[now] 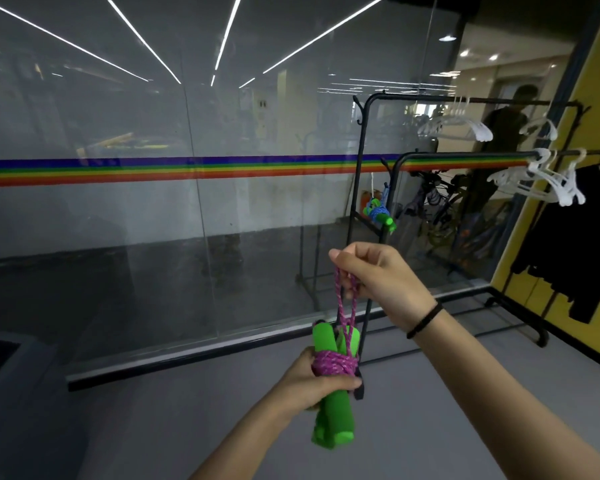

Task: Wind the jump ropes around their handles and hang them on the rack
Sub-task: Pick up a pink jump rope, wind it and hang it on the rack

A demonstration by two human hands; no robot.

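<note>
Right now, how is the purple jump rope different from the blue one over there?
The purple jump rope is held: the left hand grips its handles and the right hand pinches a loose loop. The blue jump rope hangs on the rack, with no hand on it. The purple one is not fully wound, while the blue one looks bundled up. Both have green handles with rope wound round them.

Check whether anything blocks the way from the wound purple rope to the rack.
Nothing visible does. The left hand grips the green foam handles wound with purple rope, the right hand pinches its loop, and the black metal rack stands just beyond. A blue rope bundle occupies one side hook.
</note>
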